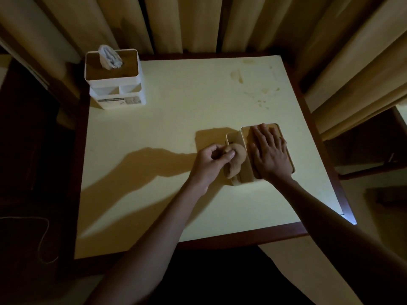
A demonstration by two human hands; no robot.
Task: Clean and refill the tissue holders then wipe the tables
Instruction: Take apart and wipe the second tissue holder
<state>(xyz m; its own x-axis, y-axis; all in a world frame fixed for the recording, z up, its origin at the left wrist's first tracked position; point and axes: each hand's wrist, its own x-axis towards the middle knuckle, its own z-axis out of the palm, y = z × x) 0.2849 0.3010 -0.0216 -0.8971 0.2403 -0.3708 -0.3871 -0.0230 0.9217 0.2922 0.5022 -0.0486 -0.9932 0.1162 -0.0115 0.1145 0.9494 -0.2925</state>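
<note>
Right hand (269, 154) flat, pinning tissue holder (244, 150) lying lengthwise away; left hand (212, 160) pinching cloth (236, 160) against its left side, nearer.

Looks like a small eatery or café dining corner, dimly lit: a square cream-topped table (176, 133) with dark wood trim, a white tissue holder (115, 84) at its far left corner, beige curtains (198, 23) right behind the table
</note>
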